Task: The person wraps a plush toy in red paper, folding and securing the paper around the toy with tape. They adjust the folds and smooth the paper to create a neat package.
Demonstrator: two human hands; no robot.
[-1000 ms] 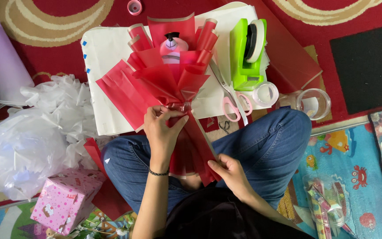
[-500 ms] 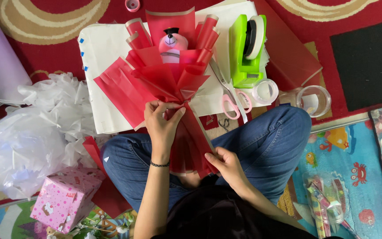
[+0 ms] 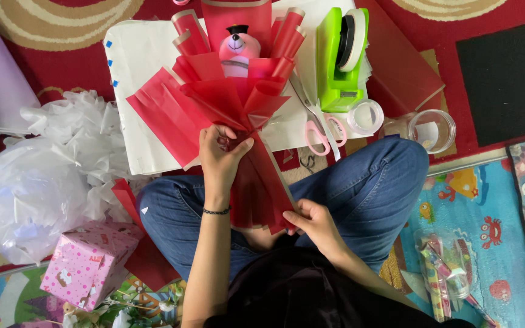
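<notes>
I'm looking at a red paper bouquet (image 3: pixel 226 103), crisp translucent sheets pleated and fanned wide at the top, pinched to a narrow waist, then flaring into a smooth skirt over my lap. A small pink bear toy (image 3: pixel 238 51) with a black cap sits in the crown among rolled red tubes. The long axis runs straight away from me, crown pointing toward the white sheet (image 3: pixel 147 73) it lies on, stem end toward my body. My left hand (image 3: pixel 221 155) is clamped round the waist, fingers curled tight. My right hand (image 3: pixel 314 222) pinches the lower edge of the skirt. Just right of the bouquet lie pink-handled scissors (image 3: pixel 317 124) and a glossy green tape dispenser (image 3: pixel 341 58); crumpled white tissue (image 3: pixel 62 140) billows left.
</notes>
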